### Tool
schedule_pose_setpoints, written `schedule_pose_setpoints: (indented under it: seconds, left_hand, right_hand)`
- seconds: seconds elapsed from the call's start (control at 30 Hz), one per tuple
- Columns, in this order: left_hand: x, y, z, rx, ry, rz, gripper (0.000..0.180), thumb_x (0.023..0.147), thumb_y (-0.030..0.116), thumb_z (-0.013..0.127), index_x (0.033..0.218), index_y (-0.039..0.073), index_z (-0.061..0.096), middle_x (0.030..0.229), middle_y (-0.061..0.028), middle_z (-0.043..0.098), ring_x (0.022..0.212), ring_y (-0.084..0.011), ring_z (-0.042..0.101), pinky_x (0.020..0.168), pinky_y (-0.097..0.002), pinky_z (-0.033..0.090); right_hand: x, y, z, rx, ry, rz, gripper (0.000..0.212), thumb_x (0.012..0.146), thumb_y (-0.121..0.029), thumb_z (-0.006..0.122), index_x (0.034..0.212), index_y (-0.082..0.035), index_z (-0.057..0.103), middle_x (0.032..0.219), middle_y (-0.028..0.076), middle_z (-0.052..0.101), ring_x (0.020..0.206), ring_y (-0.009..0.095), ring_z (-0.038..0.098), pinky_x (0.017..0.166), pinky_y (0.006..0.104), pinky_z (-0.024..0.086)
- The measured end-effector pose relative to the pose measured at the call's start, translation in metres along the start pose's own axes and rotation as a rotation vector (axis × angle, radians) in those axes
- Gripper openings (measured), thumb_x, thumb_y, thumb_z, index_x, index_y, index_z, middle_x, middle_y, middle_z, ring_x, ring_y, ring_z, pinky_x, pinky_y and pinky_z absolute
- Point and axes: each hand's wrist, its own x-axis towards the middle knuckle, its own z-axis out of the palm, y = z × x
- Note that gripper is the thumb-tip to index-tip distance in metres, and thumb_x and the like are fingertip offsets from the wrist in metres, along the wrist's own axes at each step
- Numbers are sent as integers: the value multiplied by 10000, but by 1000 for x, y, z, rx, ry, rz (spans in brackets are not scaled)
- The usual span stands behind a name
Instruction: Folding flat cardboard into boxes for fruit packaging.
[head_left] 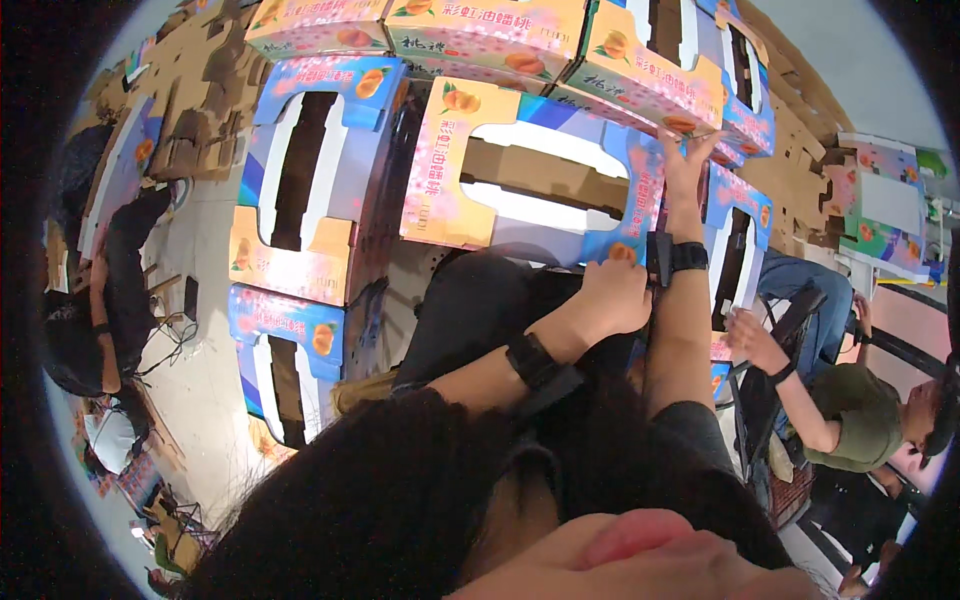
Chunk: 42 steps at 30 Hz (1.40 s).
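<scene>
Head view: left hand (615,297), right hand (686,170) at carton (437,185) edge, floor (205,345) leftward

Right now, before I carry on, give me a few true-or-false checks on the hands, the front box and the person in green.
1. The left hand is curled, by the near right corner of the front box. True.
2. The right hand is farther out than the left. True.
3. The right hand is clenched. False: its fingers are extended.
4. The front box's top is solid. False: it is open in the middle.
5. The person in green is right of the front box. True.
</scene>
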Motion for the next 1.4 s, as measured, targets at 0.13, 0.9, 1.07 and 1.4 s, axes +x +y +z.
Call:
schedule_pose_setpoints:
  seconds: [0.13,0.9,1.07,1.4]
  left_hand:
    - [-2,-2,1,43,16,39,340,819,282,496,962,-19,564,946,-218,611,845,-393,602,734,-522,462]
    - [11,-14,-15,-198,384,-31,260,830,129,458,1046,-5,509,890,-216,612,839,-395,591,729,-499,450]
    - [12,-14,-11,-323,308,-4,298,842,68,423,1122,-15,480,881,-191,614,843,-382,584,710,-480,444]
    - [10,-9,-21,-360,203,-55,331,860,81,408,1175,-5,465,937,-180,622,901,-371,584,780,-459,460]
  right_hand:
    - [1,-3,2,-9,-71,-57,1055,730,-19,704,1424,-21,-91,1424,216,217,1265,278,333,1023,351,306]
    - [23,-58,39,-1154,-291,-415,887,655,-311,691,1421,-214,254,1436,230,228,1337,404,196,1023,643,120]
    - [35,-57,30,-1100,-345,-524,940,625,-249,713,1429,-235,227,1438,222,229,1345,372,199,1050,605,125]
    - [55,-49,41,-1090,-331,-450,951,608,-197,773,1409,-259,263,1351,145,360,1309,309,286,1066,539,169]
